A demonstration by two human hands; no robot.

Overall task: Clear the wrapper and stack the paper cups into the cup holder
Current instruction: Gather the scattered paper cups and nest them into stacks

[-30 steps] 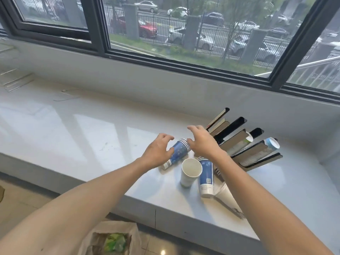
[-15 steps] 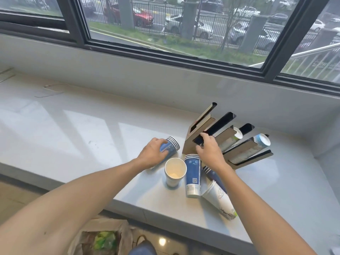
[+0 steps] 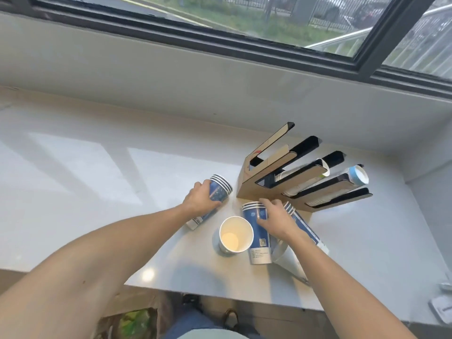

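A wooden cup holder [image 3: 266, 177] with slanted black-lined slots stands on the white counter [image 3: 97, 182]; two slots hold rows of cups. My left hand [image 3: 200, 198] grips a lying stack of blue paper cups [image 3: 220, 189] left of the holder. My right hand [image 3: 275, 216] rests closed on a second blue cup stack [image 3: 256, 238] lying in front of the holder. A third blue stack [image 3: 305, 228] lies under my right wrist. One single cup [image 3: 236, 237] stands upright, empty, between my arms. A white cup or wrapper [image 3: 288, 261] lies near the counter's front edge.
A wall and a window sill run behind the counter. A bag with green contents [image 3: 132, 321] sits on the floor below the counter edge. A small white object [image 3: 440, 307] lies at the far right.
The view has tilted downward and come closer. My right hand has dropped from the cup holder onto the middle cup stack. My left hand stays on the left stack.
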